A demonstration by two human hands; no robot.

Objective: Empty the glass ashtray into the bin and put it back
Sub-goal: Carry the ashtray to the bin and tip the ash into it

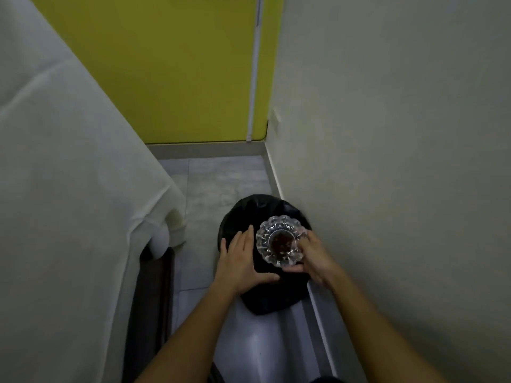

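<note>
The glass ashtray [280, 240] is round and cut-faceted, with dark ash and debris in its bowl. It sits level above the bin, held at its right and near rim by my right hand [315, 258]. The bin [249, 214] is lined with a black bag and stands on the floor against the right wall. My left hand [240, 261] lies flat, fingers spread, on the black bag at the bin's left side, just left of the ashtray.
A bed with a white sheet [69, 161] fills the left side, with a dark wooden frame [154, 286] below it. A pale wall [401, 161] closes the right side. A yellow wall [179, 64] ends the narrow grey tiled floor [215, 178].
</note>
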